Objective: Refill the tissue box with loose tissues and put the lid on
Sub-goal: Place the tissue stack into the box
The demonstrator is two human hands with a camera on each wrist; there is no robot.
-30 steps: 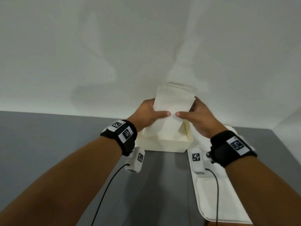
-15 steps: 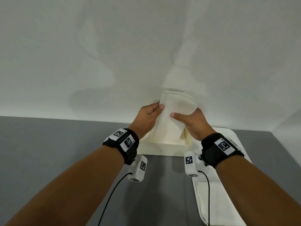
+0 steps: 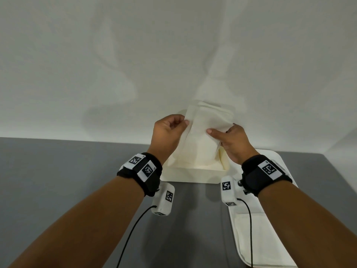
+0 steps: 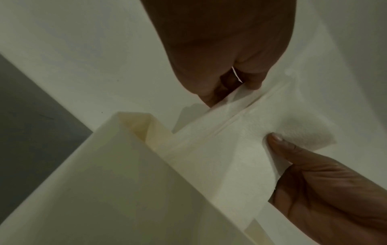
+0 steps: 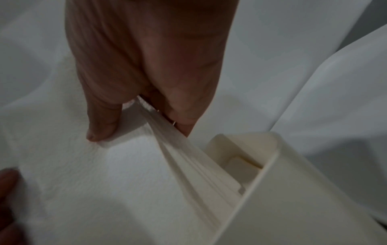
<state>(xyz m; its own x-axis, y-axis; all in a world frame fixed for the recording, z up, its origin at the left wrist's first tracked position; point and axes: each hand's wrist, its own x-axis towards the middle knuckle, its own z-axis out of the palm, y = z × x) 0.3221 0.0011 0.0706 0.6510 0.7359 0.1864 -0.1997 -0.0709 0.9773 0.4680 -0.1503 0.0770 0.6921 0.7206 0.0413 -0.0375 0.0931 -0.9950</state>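
One stack of tissues [image 3: 204, 136] at frame centre, pinched by left hand [image 3: 167, 132] and right hand [image 3: 231, 141]. Below, one open tissue box [image 3: 193, 174]; lower right, one lid [image 3: 270, 238] on grey worktop [image 3: 58, 180]. No legible writing.

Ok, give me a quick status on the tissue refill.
Left hand and right hand both pinch the tissue stack, upright in the open box. Lid off, flat at right. Nothing blocking.

A grey table [image 3: 58, 171] fills the foreground; behind its far edge rises a white backdrop [image 3: 135, 55], creased and carrying soft shadows just above the table.
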